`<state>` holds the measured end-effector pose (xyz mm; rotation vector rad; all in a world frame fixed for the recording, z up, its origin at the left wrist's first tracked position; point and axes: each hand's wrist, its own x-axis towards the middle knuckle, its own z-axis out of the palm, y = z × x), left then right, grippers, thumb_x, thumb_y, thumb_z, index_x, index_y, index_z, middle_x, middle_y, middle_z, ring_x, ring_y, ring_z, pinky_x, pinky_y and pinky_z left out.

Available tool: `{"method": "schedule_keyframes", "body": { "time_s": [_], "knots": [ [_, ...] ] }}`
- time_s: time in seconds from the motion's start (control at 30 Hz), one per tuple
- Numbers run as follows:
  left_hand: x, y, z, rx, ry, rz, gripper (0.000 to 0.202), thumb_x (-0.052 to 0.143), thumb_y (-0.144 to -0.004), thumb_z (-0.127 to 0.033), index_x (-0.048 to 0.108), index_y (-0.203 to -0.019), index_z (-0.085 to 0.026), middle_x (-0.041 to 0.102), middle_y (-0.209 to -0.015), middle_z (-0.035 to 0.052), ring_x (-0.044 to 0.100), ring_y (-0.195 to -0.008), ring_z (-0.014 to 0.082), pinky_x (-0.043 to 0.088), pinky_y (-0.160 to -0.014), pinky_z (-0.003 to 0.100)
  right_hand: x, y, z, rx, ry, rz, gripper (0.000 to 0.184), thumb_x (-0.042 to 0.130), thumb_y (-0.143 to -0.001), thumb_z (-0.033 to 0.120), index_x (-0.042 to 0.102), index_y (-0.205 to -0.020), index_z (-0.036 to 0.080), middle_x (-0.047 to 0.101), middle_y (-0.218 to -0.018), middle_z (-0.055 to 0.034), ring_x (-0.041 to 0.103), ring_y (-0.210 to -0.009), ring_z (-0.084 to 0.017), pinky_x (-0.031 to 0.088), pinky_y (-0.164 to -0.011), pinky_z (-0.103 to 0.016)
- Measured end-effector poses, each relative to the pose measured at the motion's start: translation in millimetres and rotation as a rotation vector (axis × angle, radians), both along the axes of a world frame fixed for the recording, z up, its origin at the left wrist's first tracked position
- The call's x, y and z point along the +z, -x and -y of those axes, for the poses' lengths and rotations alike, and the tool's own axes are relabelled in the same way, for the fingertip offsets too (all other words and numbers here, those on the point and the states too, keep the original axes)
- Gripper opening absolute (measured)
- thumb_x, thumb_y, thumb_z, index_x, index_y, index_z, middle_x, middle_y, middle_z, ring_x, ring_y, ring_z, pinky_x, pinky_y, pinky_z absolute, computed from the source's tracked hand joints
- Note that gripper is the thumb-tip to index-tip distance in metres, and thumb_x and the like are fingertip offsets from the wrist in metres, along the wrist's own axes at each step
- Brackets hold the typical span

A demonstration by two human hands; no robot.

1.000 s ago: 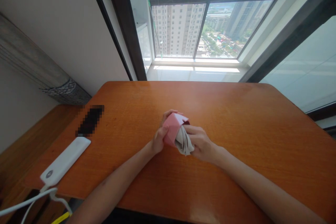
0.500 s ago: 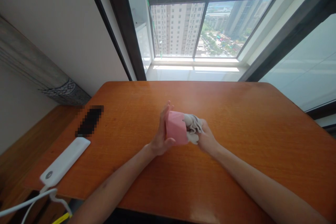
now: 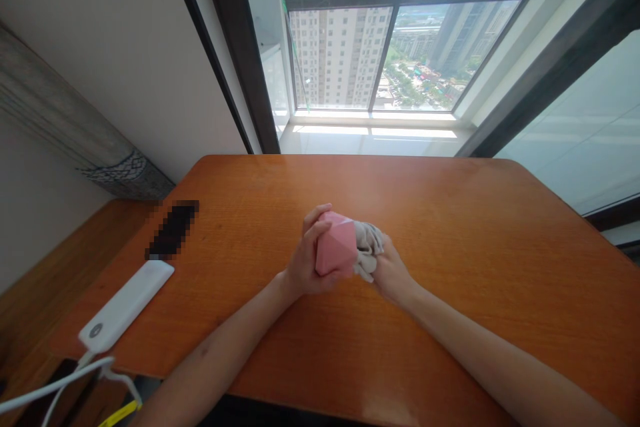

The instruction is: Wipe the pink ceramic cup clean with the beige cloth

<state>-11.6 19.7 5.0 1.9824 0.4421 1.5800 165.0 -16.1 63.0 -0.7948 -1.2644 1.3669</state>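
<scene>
My left hand (image 3: 306, 260) is closed around a small pink box (image 3: 336, 251), held just above the middle of the orange wooden table (image 3: 450, 227). My right hand (image 3: 389, 268) grips a crumpled pale cloth (image 3: 367, 247) and presses it against the right side of the box. The two hands meet over the box, fingers curled. The far side of the box and most of the cloth are hidden behind my fingers.
A white power bank (image 3: 125, 307) lies near the table's left edge with a white cable (image 3: 55, 383) running off the front corner. A dark blurred object (image 3: 173, 230) lies behind it. A large window (image 3: 380, 47) stands beyond the far edge.
The pink box has been turned in my left hand, whose fingers closed round it again. The cloth moved from the box's front to its right side with my right hand.
</scene>
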Motion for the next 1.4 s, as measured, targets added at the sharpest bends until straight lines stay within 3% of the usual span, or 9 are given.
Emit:
{"method": "schedule_keyframes", "body": {
  "time_s": [0.23,0.37,0.53,0.73,0.83,0.97,1.13,1.27,1.4],
  "knots": [
    [17.0,-9.5,12.8,-0.458,0.801,0.28,0.059,0.05,-0.104,-0.06,0.048,-0.152,-0.025,0.072,-0.136,0.0127,0.072,-0.121,0.0343,0.056,-0.108,0.051,-9.7,-24.4,-8.5,0.032,-1.048,0.716,0.03,0.048,-0.107,0.015,0.064,-0.082,0.021,0.059,-0.081,-0.0039,0.051,-0.072,-0.017,0.04,-0.061,-0.029],
    [17.3,-7.1,6.8,-0.521,1.037,0.245,0.063,0.051,-0.104,-0.061,0.055,-0.149,-0.017,0.076,-0.131,0.0154,0.073,-0.12,0.0313,0.054,-0.112,0.048,-12.2,-35.9,-16.2,0.071,-1.211,0.987,0.029,0.049,-0.107,0.013,0.065,-0.084,0.021,0.059,-0.079,-0.0045,0.052,-0.075,-0.02,0.034,-0.057,-0.031],
    [13.5,-9.7,7.9,-0.413,0.848,0.26,0.082,0.048,-0.1,-0.08,0.039,-0.165,-0.031,0.043,-0.173,0.0163,0.056,-0.149,0.038,0.045,-0.124,0.058,-9.7,-26.2,-13.9,0.024,-0.755,0.523,0.031,0.06,-0.104,0.024,0.065,-0.073,0.022,0.063,-0.077,-0.0026,0.054,-0.069,-0.016,0.043,-0.063,-0.028],
    [1.9,0.2,1.9,0.018,0.022,-0.006,0.109,0.081,-0.08,-0.074,0.029,-0.17,-0.043,0.014,-0.184,0.0116,0.014,-0.17,0.0487,0.023,-0.131,0.073,-7.4,-0.9,-4.2,-0.015,0.176,-0.066,0.02,0.087,-0.072,0.029,0.069,-0.074,0.022,0.057,-0.065,0.0059,0.039,-0.056,-0.01,0.038,-0.05,-0.022],
    [0.7,8.9,-5.8,0.021,-0.21,-0.187,0.117,0.09,-0.067,-0.069,0.035,-0.168,-0.044,0.018,-0.181,0.0125,0.023,-0.165,0.0551,0.029,-0.126,0.076,-8.4,6.9,-2.1,-0.011,0.387,-0.238,0.02,0.086,-0.065,0.023,0.07,-0.077,0.022,0.057,-0.066,0.0069,0.032,-0.053,-0.008,0.027,-0.042,-0.017],
    [3.8,11.9,-10.3,0.058,-0.348,-0.25,0.108,0.091,-0.067,-0.059,0.043,-0.162,-0.042,0.035,-0.172,0.0152,0.046,-0.151,0.0518,0.039,-0.12,0.073,-9.8,10.0,-1.1,-0.035,0.41,-0.288,0.022,0.087,-0.065,0.027,0.069,-0.077,0.023,0.06,-0.07,0.0049,0.038,-0.058,-0.01,0.035,-0.047,-0.017],
    [8.3,2.1,0.5,0.065,-0.056,-0.093,0.082,0.078,-0.083,-0.054,0.047,-0.155,-0.031,0.052,-0.154,0.0174,0.054,-0.142,0.043,0.043,-0.119,0.066,-10.6,5.4,3.1,-0.053,0.091,-0.019,0.016,0.085,-0.078,0.03,0.07,-0.081,0.024,0.06,-0.073,0.0036,0.045,-0.064,-0.014,0.044,-0.059,-0.025],
    [17.5,-6.5,12.5,-0.223,0.566,0.185,0.056,0.056,-0.1,-0.057,0.05,-0.146,-0.026,0.065,-0.139,0.014,0.066,-0.126,0.0343,0.049,-0.114,0.056,-13.2,-5.7,2.1,-0.035,-0.496,0.373,0.029,0.065,-0.1,0.027,0.063,-0.071,0.022,0.06,-0.076,-0.0007,0.051,-0.068,-0.016,0.043,-0.062,-0.028],
    [27.5,-7.9,11.9,-0.52,1.013,0.292,0.053,0.056,-0.098,-0.057,0.057,-0.137,-0.021,0.076,-0.121,0.0124,0.074,-0.105,0.0286,0.056,-0.096,0.043,-16.0,-20.7,-7.8,0.0,-1.08,0.737,0.031,0.049,-0.107,0.017,0.068,-0.083,0.022,0.061,-0.078,-0.0037,0.051,-0.07,-0.018,0.037,-0.059,-0.03]
  ]
}}
